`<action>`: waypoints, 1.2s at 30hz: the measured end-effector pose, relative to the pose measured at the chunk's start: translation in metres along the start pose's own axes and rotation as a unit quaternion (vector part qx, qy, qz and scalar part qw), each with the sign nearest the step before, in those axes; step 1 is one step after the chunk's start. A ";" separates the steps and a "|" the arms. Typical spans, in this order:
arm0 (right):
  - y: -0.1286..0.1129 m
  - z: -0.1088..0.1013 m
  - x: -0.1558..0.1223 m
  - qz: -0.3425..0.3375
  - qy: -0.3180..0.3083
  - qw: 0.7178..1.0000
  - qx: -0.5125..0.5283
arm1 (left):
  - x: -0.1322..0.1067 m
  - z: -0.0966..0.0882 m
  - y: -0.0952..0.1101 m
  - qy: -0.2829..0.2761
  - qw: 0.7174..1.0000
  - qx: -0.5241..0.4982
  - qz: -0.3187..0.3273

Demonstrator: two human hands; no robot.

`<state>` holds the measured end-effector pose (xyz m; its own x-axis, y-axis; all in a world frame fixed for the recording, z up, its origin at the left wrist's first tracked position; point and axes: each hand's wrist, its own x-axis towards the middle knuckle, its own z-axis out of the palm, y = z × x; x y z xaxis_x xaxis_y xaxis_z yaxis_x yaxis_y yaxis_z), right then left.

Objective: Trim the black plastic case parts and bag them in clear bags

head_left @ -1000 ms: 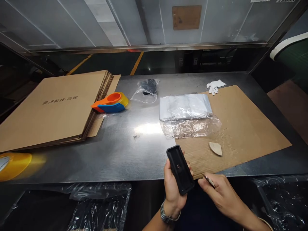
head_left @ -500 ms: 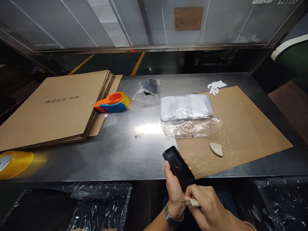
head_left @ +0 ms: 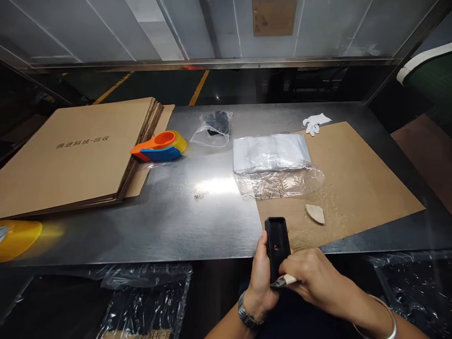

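My left hand [head_left: 260, 275] is wrapped around a black rectangular part [head_left: 277, 235], a shallow hollow piece with a raised rim and a small round hole in its floor. It is held nearly upright over the table's front edge. In my right hand [head_left: 318, 278] is a small knife [head_left: 285, 280] with a pale handle, its metal blade against or very close to the part's lower end. My fingers hide most of that handle. Beyond my hands, a pale wedge-shaped pad [head_left: 315, 213] lies on a flat cardboard sheet [head_left: 363, 179].
Clear plastic bags [head_left: 271, 153] lie ahead, beside a white glove [head_left: 315, 123]. To the left are a bagged black item [head_left: 218, 125], an orange and blue tape dispenser [head_left: 158, 147], stacked cardboard [head_left: 81, 160] and a yellow tape roll [head_left: 21, 239]. Plastic-lined bins [head_left: 148, 301] stand below the steel table [head_left: 169, 226].
The black part has swung from a slant to nearly upright and shifted right with my left hand. My right hand and the knife have moved slightly right and up. The view has tilted slightly.
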<state>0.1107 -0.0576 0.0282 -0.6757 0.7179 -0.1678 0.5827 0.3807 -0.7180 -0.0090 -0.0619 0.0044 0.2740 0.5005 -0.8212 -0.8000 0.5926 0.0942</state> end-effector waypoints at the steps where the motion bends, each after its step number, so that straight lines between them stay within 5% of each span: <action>1: 0.000 -0.001 0.001 0.002 -0.012 1.000 -0.006 | -0.001 0.000 0.000 0.006 1.000 -0.002 -0.006; 9: -0.004 -0.004 -0.001 0.026 -0.066 0.995 -0.072 | -0.001 -0.002 -0.004 0.001 0.999 0.050 0.010; 25: 0.002 0.010 -0.009 0.032 -0.019 0.999 -0.023 | -0.001 -0.007 -0.006 -0.002 0.999 0.034 -0.020; 36: 0.032 -0.011 -0.003 0.116 0.144 0.983 0.010 | -0.006 -0.012 -0.019 -0.021 0.978 0.176 -0.107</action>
<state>0.1361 -0.0408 0.0131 -0.3677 0.9203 -0.1333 0.6952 0.1768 -0.6968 -0.0019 -0.0840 0.0010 0.4431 0.3624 -0.8200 -0.4912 0.8633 0.1161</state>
